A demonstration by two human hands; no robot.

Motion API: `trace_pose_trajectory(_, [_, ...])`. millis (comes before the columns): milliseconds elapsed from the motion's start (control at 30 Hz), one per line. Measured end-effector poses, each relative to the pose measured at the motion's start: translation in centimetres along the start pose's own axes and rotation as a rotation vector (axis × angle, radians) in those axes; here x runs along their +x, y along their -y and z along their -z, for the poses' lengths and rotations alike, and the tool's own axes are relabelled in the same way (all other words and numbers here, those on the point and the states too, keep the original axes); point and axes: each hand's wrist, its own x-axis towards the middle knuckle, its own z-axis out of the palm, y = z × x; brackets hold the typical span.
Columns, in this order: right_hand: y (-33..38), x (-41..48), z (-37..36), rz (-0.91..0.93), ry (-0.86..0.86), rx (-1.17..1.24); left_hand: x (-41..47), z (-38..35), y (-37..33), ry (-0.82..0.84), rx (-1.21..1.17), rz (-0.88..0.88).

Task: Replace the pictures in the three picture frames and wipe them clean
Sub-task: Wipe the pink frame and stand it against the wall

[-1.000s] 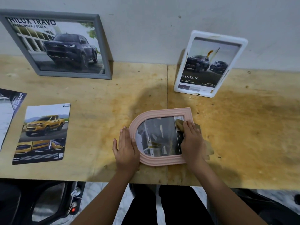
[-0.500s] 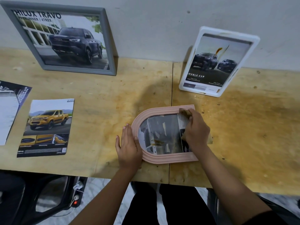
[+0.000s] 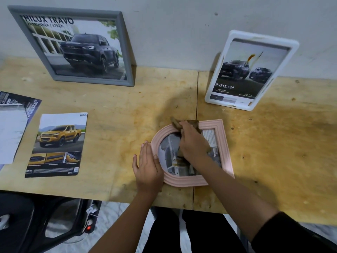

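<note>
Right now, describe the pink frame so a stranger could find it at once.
On the wooden table, look at the near edge, under both hands. The pink frame lies flat there. Unlike the grey frame and white frame leaning on the wall, one end is arched.

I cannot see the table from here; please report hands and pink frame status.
Left hand flat, bracing pink frame. Right hand pressing brown cloth on glass. Nothing blocking.

leaflet (image 3: 12, 128) cut off left, cloth (image 3: 184, 124) mostly hidden
</note>
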Motion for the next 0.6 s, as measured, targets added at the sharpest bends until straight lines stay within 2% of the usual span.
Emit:
trace_pose_trajectory(133, [-1.1, -0.1, 2.5, 0.009, 0.141, 0.163, 0.0, 0.3, -0.1, 0.008, -0.044, -0.005])
trace_pose_trajectory(200, [-1.6, -0.7, 4.2, -0.06, 0.129, 0.329, 0.0, 0.5, -0.2, 0.01, -0.083, 0.002])
trace_pose_trajectory(300, [-3.0, -1.7, 7.0, -0.22, -0.133, 0.548, 0.0, 0.9, -0.2, 0.016, -0.117, 0.019])
trace_pose_trajectory(367, [-4.2, -2.5, 8.6, -0.201, -0.321, 0.506, 0.1, 1.1, -0.3, 0.019, -0.142, 0.031])
trace_pose_trajectory(433, [-4.8, -3.3, 9.2, -0.113, -0.4, 0.386, 0.5, 1.2, -0.4, 0.001, -0.174, 0.073])
trace_pose_trajectory(500, [-5.1, -3.4, 8.1, -0.046, -0.308, 0.263, 1.5, 1.3, -0.5, -0.004, -0.182, 0.126])
trace_pose_trajectory(600, [-5.3, -3.0, 4.3, 0.067, -0.004, 0.075, 3.0, 1.4, -0.5, 0.036, -0.137, 0.126])
